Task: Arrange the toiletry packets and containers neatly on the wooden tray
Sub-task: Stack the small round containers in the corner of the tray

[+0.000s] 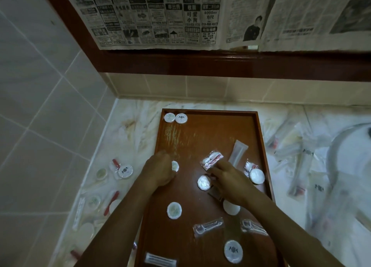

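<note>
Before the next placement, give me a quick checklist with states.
1. Left hand grips a round packet: ok.
2. Row started, two discs in tray's far-left corner: ok.
3. Space beside that row free: ok.
4. Right hand grip on red-and-white sachet: cannot tell.
5. Other tray items tidy: not ok, scattered.
6. All items on tray: not ok, many lie on the counter.

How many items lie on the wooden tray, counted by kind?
Round white packets: 8
Clear flat packets: 5
Long white tube: 1
Total: 14, not counting the dark item half hidden under the right hand.
</note>
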